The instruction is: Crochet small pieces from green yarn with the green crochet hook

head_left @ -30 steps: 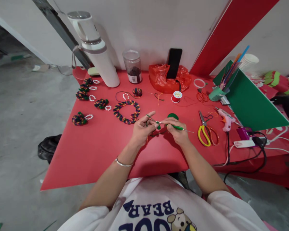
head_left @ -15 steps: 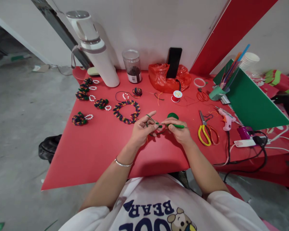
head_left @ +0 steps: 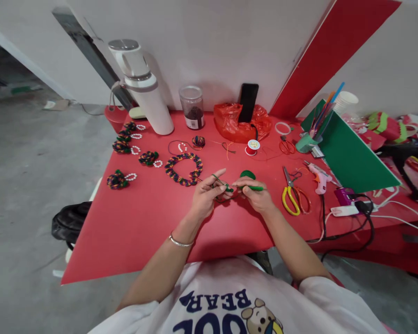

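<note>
Between the thumb and fingers of my left hand [head_left: 206,194] is a small piece of green crochet [head_left: 229,189], with green yarn looped over the raised index finger. My right hand [head_left: 257,195] grips a crochet hook [head_left: 255,188] by its green handle, its thin tip pointing left at the crochet piece. Just behind the right hand lies a ball of green yarn [head_left: 247,175]. A ring of multicoloured crochet [head_left: 183,169] rests beyond my left hand. Further left are several dark multicoloured crochet pieces [head_left: 117,180] with white bead loops [head_left: 131,176].
Scissors [head_left: 291,195] and a pink glue gun [head_left: 319,178] lie to the right, near a power strip [head_left: 344,211] with cables. At the back stand a white thermos [head_left: 149,102], a clear jar [head_left: 192,107] and a phone [head_left: 248,103] on a red plastic bag [head_left: 226,123].
The view has tilted, so the table's items sit a little lower. Both hands stay close together; the hook has shifted slightly relative to the green piece.
</note>
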Available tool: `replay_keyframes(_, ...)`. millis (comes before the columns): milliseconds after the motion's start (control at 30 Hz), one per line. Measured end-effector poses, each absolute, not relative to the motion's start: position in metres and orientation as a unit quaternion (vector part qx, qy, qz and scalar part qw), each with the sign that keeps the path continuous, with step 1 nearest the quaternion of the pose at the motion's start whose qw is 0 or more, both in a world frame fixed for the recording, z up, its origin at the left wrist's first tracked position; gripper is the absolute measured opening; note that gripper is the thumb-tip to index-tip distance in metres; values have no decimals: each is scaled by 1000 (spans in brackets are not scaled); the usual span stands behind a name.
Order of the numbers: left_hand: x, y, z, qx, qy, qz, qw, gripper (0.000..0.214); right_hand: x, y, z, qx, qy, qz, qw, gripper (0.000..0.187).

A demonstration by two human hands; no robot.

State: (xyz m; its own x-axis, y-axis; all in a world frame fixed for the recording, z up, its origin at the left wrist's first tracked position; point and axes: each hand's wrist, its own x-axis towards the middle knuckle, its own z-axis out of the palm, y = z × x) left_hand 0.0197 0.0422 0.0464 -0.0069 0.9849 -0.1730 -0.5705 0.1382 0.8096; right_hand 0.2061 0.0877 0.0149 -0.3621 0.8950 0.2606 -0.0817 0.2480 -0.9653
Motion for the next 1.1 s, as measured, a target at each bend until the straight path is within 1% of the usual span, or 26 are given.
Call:
replay_keyframes(67,18,42,47,265,376,591,662,63,211,91,22,-300,-667,513,450,37)
replay_keyframes(267,14,43,49,233,354,569,705,62,220,103,55,-213,-761,468,395,19)
replay_keyframes(467,9,43,50,231,321,542,742,53,224,105,81,-173,-831,408,336,19)
replay_keyframes(733,6,44,48,248,309,512,762,50,225,112,105,-124,-896,351,242,20)
replay_keyframes(933,2,45,47,239,300,485,786,48,221,110,117,-89,-909,337,227,21)
replay_keyframes(1033,2,45,47,251,298,488,781,45,222,107,118,-114,-888,372,246,19)
replay_keyframes(1100,2,44,48,261,293,485,781,44,224,106,116,-147,-856,424,257,18)
